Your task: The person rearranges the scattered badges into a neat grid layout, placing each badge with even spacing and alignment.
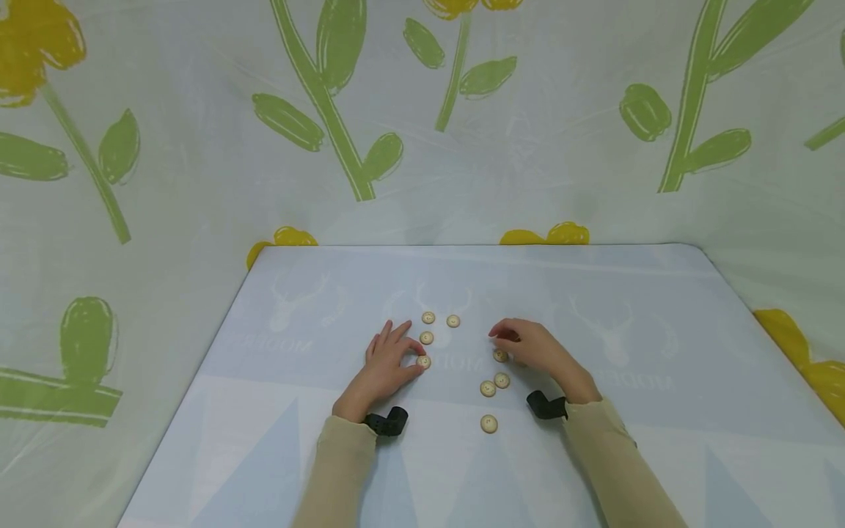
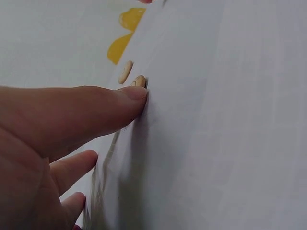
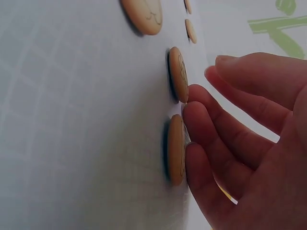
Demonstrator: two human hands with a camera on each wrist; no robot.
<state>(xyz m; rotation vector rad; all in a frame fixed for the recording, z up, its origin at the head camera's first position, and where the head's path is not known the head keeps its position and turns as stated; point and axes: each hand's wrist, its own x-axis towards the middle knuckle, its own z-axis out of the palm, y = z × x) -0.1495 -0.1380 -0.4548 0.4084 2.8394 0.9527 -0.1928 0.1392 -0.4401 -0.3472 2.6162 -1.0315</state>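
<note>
In the head view, my left hand holds a pale round wooden disc at its left edge with thumb and index finger, the other fingers spread. The left wrist view shows the thumb over that disc. My right hand hovers at a second wooden disc, its fingers loosely bent. In the right wrist view, its thumb and index finger hold nothing visible, and its lower fingers lie right beside two discs, an upper disc and a lower disc. Dark lines mark the discs' faces.
Beyond the left hand lie three more discs, one of them a disc set to the right. Several others lie nearer the right forearm, including a front disc. The pale patterned tabletop meets a flowered curtain behind.
</note>
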